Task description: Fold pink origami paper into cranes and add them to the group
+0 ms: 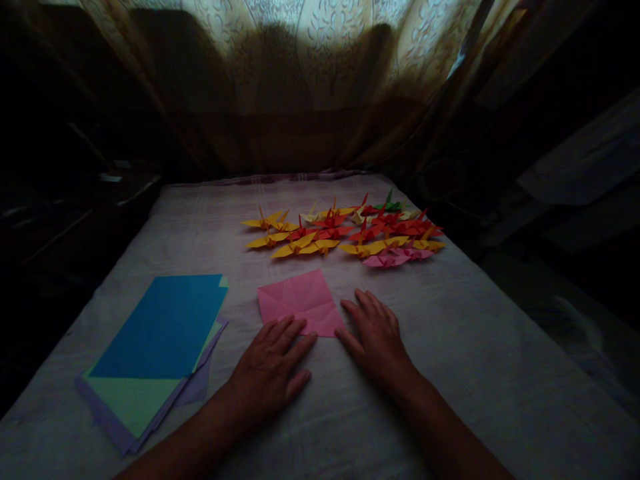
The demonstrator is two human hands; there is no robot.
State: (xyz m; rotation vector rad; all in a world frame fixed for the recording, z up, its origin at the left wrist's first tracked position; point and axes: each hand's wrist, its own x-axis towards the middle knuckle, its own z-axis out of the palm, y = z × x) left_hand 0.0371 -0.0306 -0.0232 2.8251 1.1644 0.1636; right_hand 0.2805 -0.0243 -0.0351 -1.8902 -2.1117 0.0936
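A square of pink paper (300,298) with crease lines lies unfolded on the cloth in front of me. Over its near left edge rests my left hand (275,353), palm down, with its fingers stretched out and holding nothing. My right hand (373,337) lies at the paper's right side, fingers extended, the thumb at the near right corner. Beyond the sheet stand several folded paper cranes in yellow, red, pink, green and cream, among them a pink crane (387,259) and a yellow crane (294,248).
To the left is a stack of paper sheets, with a blue sheet (163,327) on top and a pale green sheet (133,403) and purple sheets under it. A light cloth (450,400) covers the surface. Behind it hangs a patterned curtain (330,60).
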